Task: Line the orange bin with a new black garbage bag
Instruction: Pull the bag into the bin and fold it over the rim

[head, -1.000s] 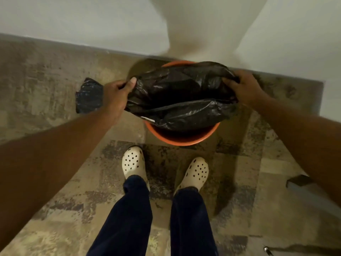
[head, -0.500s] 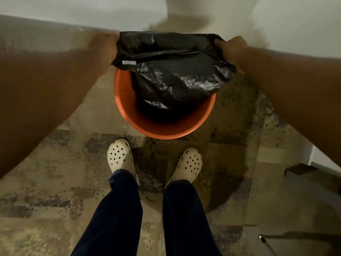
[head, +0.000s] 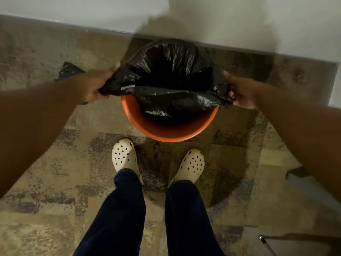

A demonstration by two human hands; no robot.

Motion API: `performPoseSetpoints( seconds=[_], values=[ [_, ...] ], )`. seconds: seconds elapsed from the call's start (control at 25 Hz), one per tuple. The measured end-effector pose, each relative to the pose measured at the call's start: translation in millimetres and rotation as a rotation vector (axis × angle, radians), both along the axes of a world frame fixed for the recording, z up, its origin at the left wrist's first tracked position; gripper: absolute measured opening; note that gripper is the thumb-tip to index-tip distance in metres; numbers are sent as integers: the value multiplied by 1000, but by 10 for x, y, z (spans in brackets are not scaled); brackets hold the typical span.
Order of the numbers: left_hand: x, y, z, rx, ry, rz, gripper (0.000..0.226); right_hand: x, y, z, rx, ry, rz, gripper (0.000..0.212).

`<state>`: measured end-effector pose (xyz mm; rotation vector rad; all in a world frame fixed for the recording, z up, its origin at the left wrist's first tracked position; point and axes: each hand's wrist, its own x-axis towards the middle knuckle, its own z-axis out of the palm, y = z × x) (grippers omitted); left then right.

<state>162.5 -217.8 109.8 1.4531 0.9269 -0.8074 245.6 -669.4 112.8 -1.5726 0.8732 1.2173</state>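
Mottled brown and grey carpet tiles cover the floor (head: 55,182), which meets a pale wall (head: 73,10) along its far edge. Against that far edge stands the orange bin (head: 171,132), round and open at the top, its near inner wall and rim bare. A black garbage bag (head: 171,74) is stretched open above the bin: its far side is draped over the far rim and bulges upward, while its near edge hangs slack across the middle of the opening, dipping into the bin without reaching the near rim.

Both hands grip the bag at opposite sides, pulling its mouth wide. The left hand (head: 97,85) is closed in a fist on the bunched left edge of the bag, just outside the bin's left rim. The right hand (head: 241,93) is curled shut on the crumpled right edge, just outside the right rim. Behind the left forearm, another dark piece of plastic (head: 71,71) lies on the floor near the wall.

Nearer the camera, two cream perforated clogs (head: 124,156) and dark blue trouser legs (head: 118,218) stand just before the bin.
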Motion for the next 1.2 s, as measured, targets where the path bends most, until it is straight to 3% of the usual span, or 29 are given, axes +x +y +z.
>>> performPoseSetpoints(
  seconds=[0.08, 0.2, 0.36, 0.68, 0.84, 1.04, 1.2],
  values=[
    [-116, 15, 84, -98, 22, 13, 26, -253, -22, 95, 62, -109, -94, 37],
    [-440, -12, 142, -179, 68, 16, 53, -682, 29, 199, -39, -387, -107, 56],
    [-806, -154, 139, -249, 95, 161, 51, -1039, 134, 217, -175, -551, -98, 70],
    [-1330, -458, 139, -200, 169, 255, 41, -1509, 257, 261, -200, -428, -28, 59],
    [-1460, -657, 131, -47, 181, 303, 36, -1705, 200, 281, -144, -321, -156, 64],
    [-1498, -885, 93, 18, 155, 367, 31, -1895, 217, 270, -144, -329, -331, 45],
    [-1481, -983, 57, 106, 170, 327, 27, -1995, 299, 239, -145, -329, -333, 38]
  ],
)
